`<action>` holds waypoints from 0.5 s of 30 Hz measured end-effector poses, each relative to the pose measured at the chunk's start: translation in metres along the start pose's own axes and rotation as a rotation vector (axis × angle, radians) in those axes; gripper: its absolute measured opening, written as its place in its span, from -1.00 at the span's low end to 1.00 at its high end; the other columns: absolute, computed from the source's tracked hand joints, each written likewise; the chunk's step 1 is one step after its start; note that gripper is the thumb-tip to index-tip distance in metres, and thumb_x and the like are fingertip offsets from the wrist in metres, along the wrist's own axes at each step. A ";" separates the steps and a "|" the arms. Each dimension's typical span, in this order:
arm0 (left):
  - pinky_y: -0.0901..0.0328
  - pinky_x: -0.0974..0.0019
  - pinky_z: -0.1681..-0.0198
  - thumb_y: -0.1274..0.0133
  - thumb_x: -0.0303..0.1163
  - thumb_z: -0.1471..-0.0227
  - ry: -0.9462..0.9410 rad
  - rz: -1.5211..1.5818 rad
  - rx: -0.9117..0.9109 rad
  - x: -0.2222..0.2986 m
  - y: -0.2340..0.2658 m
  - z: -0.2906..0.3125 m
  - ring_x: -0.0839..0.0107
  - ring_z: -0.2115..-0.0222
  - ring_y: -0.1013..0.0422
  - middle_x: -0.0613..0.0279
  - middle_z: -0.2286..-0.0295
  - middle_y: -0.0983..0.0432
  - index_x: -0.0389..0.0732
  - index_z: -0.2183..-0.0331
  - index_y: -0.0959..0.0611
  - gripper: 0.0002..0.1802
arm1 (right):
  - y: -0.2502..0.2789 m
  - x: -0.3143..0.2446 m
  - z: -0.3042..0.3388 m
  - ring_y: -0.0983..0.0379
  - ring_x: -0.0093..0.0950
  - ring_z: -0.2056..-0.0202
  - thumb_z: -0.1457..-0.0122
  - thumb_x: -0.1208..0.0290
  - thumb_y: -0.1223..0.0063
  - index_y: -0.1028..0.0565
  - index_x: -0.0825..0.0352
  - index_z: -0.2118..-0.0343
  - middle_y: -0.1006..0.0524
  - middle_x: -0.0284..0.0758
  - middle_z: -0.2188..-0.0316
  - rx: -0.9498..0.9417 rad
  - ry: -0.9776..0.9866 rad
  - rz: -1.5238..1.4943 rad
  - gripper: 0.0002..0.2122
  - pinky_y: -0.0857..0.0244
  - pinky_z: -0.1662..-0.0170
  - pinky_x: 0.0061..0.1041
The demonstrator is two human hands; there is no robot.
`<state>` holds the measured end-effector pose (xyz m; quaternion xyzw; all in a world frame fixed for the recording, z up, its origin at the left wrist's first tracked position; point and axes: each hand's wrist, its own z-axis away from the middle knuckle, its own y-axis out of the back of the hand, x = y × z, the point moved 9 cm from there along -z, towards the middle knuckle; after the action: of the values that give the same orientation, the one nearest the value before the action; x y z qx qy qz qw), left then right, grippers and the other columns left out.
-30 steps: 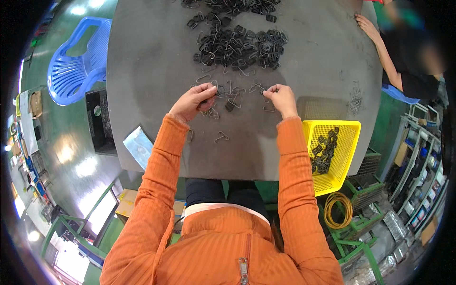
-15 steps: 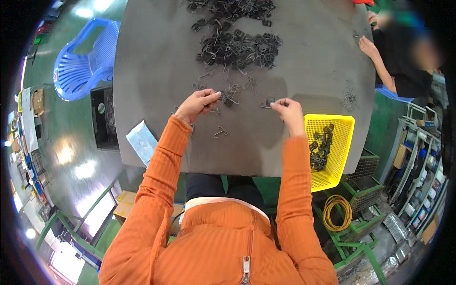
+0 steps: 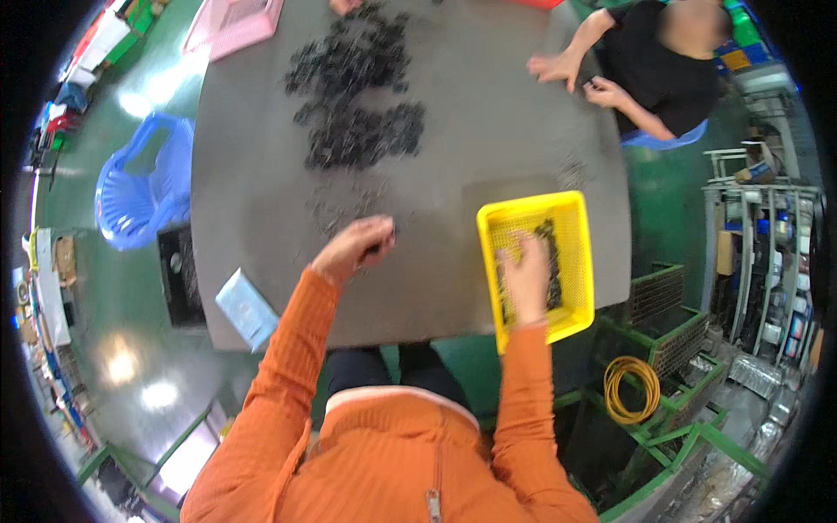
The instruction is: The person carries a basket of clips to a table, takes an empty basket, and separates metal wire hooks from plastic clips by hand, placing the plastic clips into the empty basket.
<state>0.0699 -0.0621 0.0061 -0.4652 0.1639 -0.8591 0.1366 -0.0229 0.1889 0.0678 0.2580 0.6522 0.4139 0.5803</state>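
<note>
My left hand (image 3: 356,247) is over the near middle of the grey table, fingers curled closed around a small black piece (image 3: 373,250) that mostly hides in them. Just beyond it lie loose wire hooks (image 3: 336,209), blurred. My right hand (image 3: 526,277) reaches inside the yellow perforated basket (image 3: 575,301); thumb and fingers look spread, with nothing visible between them. Beside and under that hand, small black parts (image 3: 553,279) lie in the basket. Farther off on the table is a large heap of black parts (image 3: 357,135).
A light-blue packet (image 3: 248,309) lies at the table's near left edge. A pink basket (image 3: 234,26) stands at the far left corner. A co-worker in black (image 3: 658,70) sits at the right side, hands on the table. A blue chair (image 3: 148,187) stands left of the table.
My right hand has left the small part on the table and moved into the yellow basket. My left hand has drawn back from the loose hooks. The whole view has shifted.
</note>
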 end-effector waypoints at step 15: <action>-0.13 0.51 0.58 0.01 -0.32 -0.02 -0.340 -0.607 0.205 0.040 -0.031 0.014 0.65 0.63 -0.21 0.43 0.65 -0.34 -0.25 0.49 -0.53 -0.80 | -0.103 -0.071 0.042 -0.42 -0.61 0.57 -0.10 0.42 0.01 -0.43 0.33 0.35 -0.47 -0.38 0.56 -0.690 -0.492 -1.056 -0.89 -0.30 0.42 -0.64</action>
<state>0.0577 -0.0515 0.0557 -0.6127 -0.0935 -0.7829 -0.0535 0.0461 0.0873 0.0202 -0.2087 0.3703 0.1884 0.8853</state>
